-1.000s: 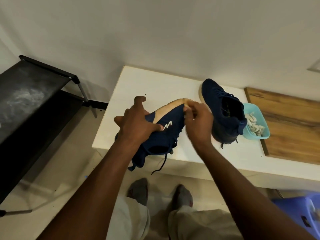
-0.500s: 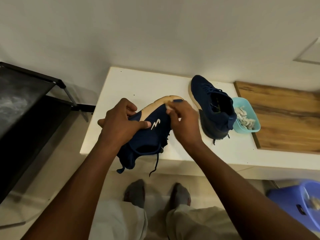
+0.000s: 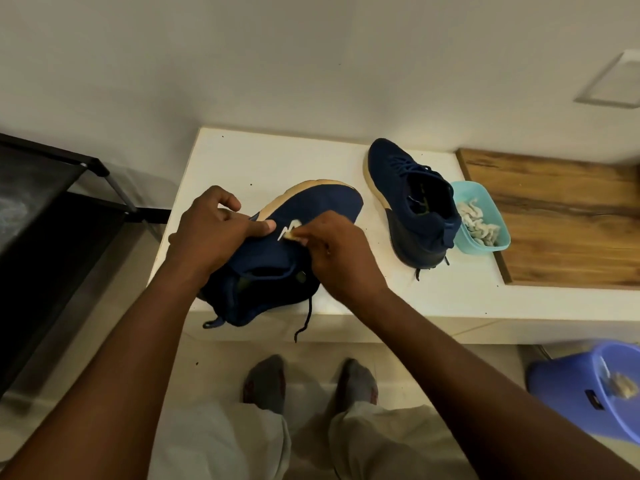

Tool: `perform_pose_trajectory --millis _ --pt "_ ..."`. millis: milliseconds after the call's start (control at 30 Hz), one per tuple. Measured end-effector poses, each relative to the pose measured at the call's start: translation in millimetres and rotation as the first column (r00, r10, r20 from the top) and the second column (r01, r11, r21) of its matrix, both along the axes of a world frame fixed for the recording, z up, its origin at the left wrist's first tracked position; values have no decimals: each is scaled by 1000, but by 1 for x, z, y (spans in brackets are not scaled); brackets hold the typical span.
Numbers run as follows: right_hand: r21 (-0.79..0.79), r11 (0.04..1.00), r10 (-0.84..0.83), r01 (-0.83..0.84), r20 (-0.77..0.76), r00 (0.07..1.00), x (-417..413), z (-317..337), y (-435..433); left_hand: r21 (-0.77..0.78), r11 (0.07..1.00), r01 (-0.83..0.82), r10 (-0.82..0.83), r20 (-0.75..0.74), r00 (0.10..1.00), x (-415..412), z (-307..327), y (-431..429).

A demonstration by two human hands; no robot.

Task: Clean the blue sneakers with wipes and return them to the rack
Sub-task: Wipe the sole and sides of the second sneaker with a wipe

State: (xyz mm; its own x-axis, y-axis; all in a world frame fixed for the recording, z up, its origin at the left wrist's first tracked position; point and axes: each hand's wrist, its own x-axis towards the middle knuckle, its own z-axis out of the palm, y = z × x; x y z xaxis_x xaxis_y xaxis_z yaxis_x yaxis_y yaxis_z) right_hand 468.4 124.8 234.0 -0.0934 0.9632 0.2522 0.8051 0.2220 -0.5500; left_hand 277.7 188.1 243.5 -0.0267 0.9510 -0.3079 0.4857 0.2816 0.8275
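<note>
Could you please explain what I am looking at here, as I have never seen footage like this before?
There is no machine: a person wears a camera on the head, looking down at their own two bare hands. The left hand grips a blue sneaker tilted on its side at the edge of a white table. The right hand pinches a small wipe against the sneaker's white logo. A second sneaker stands upright on the table, beside a teal tub of wipes and a wooden board. A black rack stands to the left, a blue bin on the floor at right.
</note>
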Motion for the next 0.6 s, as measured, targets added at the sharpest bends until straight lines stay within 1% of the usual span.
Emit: perform_pose_trajectory --millis 33,67,100,167,233,300,433,567,600 --pt "-15 998 54 -54 47 997 -4 1 1 11 1000 -3 3 -2 1000 -2 -1 2" --pt "-17 998 60 -59 50 997 -4 -1 4 23 1000 2 -2 -5 1000 -4 -2 3" --pt "-17 1000 26 -26 6 1000 -2 -4 8 39 999 11 -11 -13 1000 -5 -2 3" --pt "1 996 -88 89 -128 988 4 -14 13 114 993 33 -27 -57 998 -5 -3 1" --pt "1 982 -183 188 -226 957 9 -23 16 222 974 47 -15 -144 990 -5 -3 -1" --pt "-22 971 -234 239 -309 922 10 -27 19 271 958 88 -33 -201 979 -5 0 -3" --pt "-46 962 -265 268 -380 886 8 -27 25 258 944 205 -135 -265 955 -5 15 -14" --pt "-18 968 -236 252 -418 877 4 -28 28 207 918 338 -233 -407 883 -8 33 -27" --pt "-14 968 -232 249 -419 878 4 -28 28 216 907 361 -238 -445 863 -8 36 -29"
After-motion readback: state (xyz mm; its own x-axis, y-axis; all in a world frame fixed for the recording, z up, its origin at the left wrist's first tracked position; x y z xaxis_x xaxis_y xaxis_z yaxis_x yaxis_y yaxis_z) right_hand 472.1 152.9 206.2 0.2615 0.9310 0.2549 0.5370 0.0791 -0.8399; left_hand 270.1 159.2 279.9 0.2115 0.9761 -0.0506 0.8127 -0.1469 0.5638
